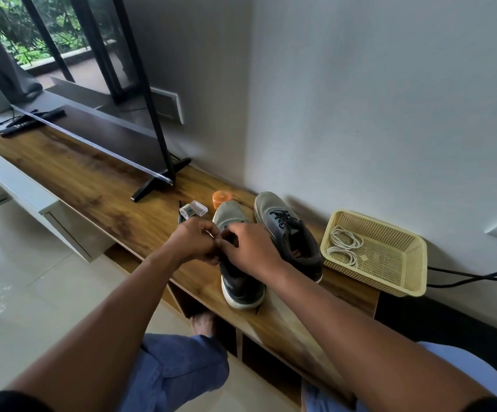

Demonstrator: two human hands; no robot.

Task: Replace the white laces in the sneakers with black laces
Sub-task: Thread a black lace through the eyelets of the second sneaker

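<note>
Both my hands are over the near sneaker (238, 281), which sits on the wooden tabletop (98, 185) with its toe pointing away from me. My left hand (192, 243) has its fingers curled in, pinching something small at the lacing area — looks like the black lace, but it is mostly hidden. My right hand (248, 248) meets it there, fingers bent and pinching at the same spot, palm lying over the shoe's tongue. The two hands touch at the fingertips.

The second sneaker (286, 230) stands just beside the first on its right, already threaded with black laces (284, 220). To its right, the yellow plastic basket (396, 275) holds the white laces (342, 243) — coiled loosely in its left half.

Beyond the near sneaker's toe: a small orange cup (222, 198), a clear plastic box (193, 209), and a dark thin tool (181, 215) beside it, can't tell what. A TV (98, 138) on black feet stands further left on the tabletop, remote (30, 121) behind it. Two black cables (473, 276) run off to the right behind the basket.
</note>
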